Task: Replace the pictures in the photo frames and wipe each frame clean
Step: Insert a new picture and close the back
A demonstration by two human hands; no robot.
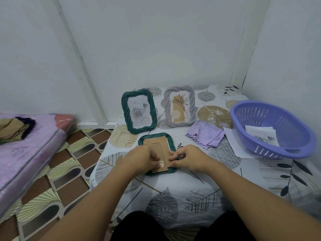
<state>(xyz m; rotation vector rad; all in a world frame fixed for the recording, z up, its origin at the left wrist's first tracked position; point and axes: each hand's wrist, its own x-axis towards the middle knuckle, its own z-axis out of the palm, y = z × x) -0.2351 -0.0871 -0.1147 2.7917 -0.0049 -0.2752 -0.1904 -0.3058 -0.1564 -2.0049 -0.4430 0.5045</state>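
Centrally, both hands, left hand [141,158], right hand [188,158], perhaps pinching face-down frame [156,139] edges

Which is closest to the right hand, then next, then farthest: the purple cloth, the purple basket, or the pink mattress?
From the right hand:
1. Purple cloth, just behind it, slightly right.
2. Purple basket, farther right on the table.
3. Pink mattress, far off to the left, on the floor.

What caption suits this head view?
Both hands, left hand and right hand, work the cardboard back of a face-down green frame.
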